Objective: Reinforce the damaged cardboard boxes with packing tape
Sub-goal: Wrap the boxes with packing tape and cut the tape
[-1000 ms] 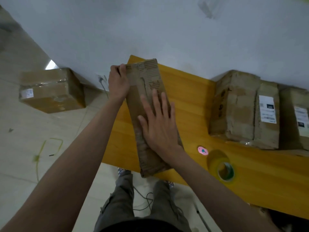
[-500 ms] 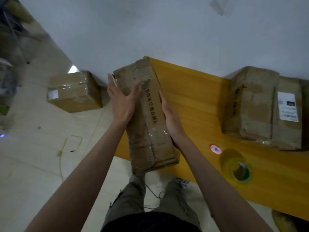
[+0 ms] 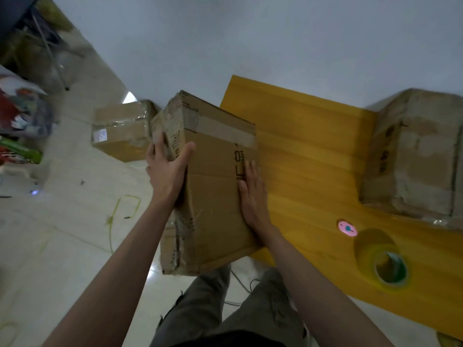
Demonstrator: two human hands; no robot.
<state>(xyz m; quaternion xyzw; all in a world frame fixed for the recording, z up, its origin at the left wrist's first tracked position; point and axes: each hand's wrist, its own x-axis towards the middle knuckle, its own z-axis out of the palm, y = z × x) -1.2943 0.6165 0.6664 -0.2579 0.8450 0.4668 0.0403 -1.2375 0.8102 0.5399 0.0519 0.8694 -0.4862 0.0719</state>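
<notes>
The worn brown cardboard box (image 3: 213, 196) now rolls from its narrow face onto a broad one at the yellow wooden table (image 3: 313, 151) edge; left hand (image 3: 166, 171) grasps its torn corner, right hand (image 3: 253, 196) presses flat. The yellow tape roll (image 3: 383, 261) waits untouched, so taping probably comes next.

A cardboard box (image 3: 213, 196) sits at the table's (image 3: 313, 146) left end, between left hand (image 3: 166, 169) and right hand (image 3: 253, 196). Right of it lie a small disc (image 3: 347, 229) and tape roll (image 3: 383, 261); behind those, stacked boxes (image 3: 416, 156). Another box (image 3: 120, 128) lies on the floor (image 3: 62, 234), left.
</notes>
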